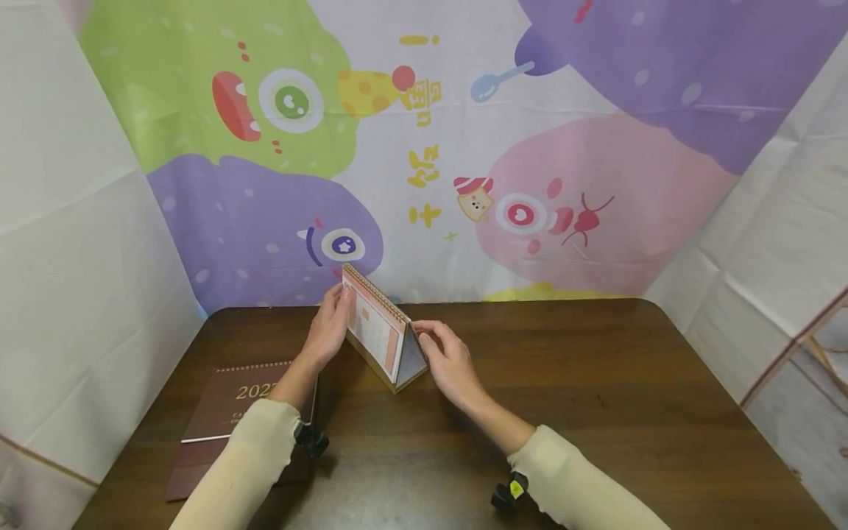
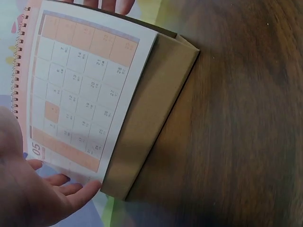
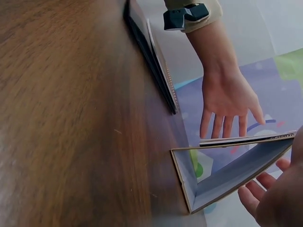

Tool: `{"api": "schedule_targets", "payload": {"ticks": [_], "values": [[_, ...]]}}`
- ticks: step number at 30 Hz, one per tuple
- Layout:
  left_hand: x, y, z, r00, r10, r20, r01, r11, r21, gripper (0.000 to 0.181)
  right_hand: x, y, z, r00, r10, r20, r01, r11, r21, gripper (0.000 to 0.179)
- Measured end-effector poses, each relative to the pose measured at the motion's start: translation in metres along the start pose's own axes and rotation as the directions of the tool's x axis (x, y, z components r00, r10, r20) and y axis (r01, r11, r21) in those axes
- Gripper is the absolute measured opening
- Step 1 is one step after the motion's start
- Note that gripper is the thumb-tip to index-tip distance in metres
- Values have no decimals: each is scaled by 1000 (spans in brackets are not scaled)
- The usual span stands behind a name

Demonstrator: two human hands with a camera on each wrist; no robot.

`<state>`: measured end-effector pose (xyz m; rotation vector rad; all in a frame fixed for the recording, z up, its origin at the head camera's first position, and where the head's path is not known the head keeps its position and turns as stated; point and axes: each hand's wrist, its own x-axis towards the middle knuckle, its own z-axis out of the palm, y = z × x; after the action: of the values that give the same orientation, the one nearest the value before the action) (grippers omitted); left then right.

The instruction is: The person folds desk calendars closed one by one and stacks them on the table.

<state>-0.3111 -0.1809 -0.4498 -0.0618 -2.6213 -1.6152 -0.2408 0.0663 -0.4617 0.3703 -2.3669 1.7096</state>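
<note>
In the head view, a spiral-bound desk calendar [image 1: 374,331] stands tented on the dark wooden counter [image 1: 563,383], the left hand [image 1: 327,327] and right hand [image 1: 453,364] at its opposite ends, a brown calendar [image 1: 215,412] lying partly behind the left forearm [image 1: 294,381]. The left wrist view shows the left fingers [image 2: 84,196] extended beside the page marked 05 [image 2: 80,90]. In the right wrist view, the right fingers [image 3: 248,198] bend loosely beside the back panel [image 3: 246,171].
</note>
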Motion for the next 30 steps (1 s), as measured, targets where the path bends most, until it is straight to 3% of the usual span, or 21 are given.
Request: {"api": "schedule_targets", "payload": {"ticks": [5,9,12,14,21,30], "values": [[-1,-1,-6,989,148,-23,-146,987,66,80,-6,4,-9,999,-7,37,7,1000,-13,37],[-1,0,-13,957,288,-23,-285,954,88,70,-13,7,-16,998,-11,67,14,999,-37,38],[-1,2,-15,937,349,-34,-342,931,127,63,-19,9,-21,996,-7,88,12,998,-54,39],[-2,4,-15,930,365,-35,-355,921,158,61,-22,9,-22,995,-10,102,17,997,-72,39],[-1,10,-14,932,363,6,-356,909,216,55,-27,10,-22,992,-10,128,24,994,-105,37],[2,10,-11,929,371,15,-364,901,235,51,-23,11,-20,994,-24,102,34,995,-91,34]]}}
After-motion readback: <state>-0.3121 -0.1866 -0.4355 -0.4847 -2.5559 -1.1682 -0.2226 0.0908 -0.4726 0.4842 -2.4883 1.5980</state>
